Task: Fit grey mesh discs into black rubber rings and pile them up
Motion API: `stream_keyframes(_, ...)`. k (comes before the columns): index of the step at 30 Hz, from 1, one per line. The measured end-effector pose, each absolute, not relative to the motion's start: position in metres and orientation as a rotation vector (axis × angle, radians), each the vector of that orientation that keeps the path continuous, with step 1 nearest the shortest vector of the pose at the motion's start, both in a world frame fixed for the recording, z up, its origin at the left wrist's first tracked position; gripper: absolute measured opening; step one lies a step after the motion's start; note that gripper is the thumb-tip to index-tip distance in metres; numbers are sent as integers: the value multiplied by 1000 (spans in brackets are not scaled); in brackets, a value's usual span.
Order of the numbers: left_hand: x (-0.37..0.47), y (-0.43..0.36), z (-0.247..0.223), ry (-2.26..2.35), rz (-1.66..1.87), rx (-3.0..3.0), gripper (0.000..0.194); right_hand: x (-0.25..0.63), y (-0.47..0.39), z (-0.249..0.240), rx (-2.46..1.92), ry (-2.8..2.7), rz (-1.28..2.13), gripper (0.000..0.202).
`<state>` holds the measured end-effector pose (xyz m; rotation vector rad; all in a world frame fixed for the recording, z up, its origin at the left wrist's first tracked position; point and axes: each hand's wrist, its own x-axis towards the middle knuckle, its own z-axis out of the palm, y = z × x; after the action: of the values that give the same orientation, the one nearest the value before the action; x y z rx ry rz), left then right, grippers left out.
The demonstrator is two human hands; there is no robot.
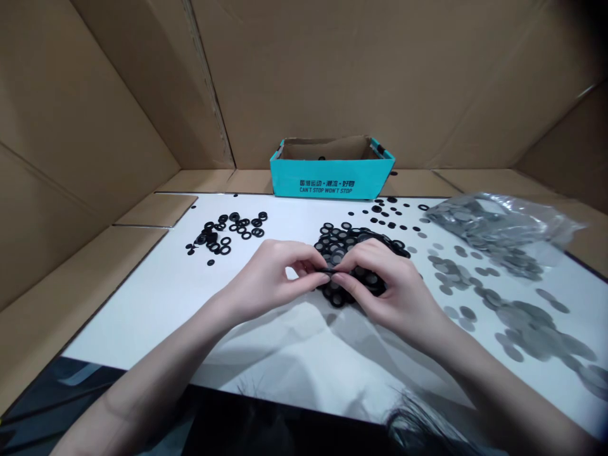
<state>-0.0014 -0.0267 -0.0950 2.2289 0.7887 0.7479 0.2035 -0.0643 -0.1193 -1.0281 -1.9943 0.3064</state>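
A small dark ring [329, 270] is pinched between my two hands, seen nearly edge-on. My left hand [280, 272] closes thumb and fingers on its left side. My right hand [380, 272] grips its right side, with the fingertips of both hands almost touching. Just behind and beneath the hands lies a pile of black rings with grey centres [337, 234], partly covered by my right hand. Loose black rings [225, 240] are scattered to the left. On the right, thin grey discs [527, 323] spread over the white table [156, 297].
A turquoise open box [332, 177] stands at the back centre. A clear plastic bag of grey discs [494, 221] lies at the back right. Small black pieces [392, 225] are strewn before the box. Cardboard walls [380, 76] enclose the back and sides.
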Motion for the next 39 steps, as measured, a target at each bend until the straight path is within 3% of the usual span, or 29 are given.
stream_keyframes(8,5,-32,-98,757,736,2099,11,200,-70,-118,-1027,-1857,497,18)
stream_keyframes(20,3,-26,-94,829,683,1920,8,201,-67,-117,-980,-1983,215,15)
stream_keyframes(27,5,-28,-99,761,684,2030,15,202,-68,-117,-1029,-1951,325,18)
stream_keyframes(39,4,-25,-96,830,695,2069,6,201,-71,-119,-1104,-1951,271,13)
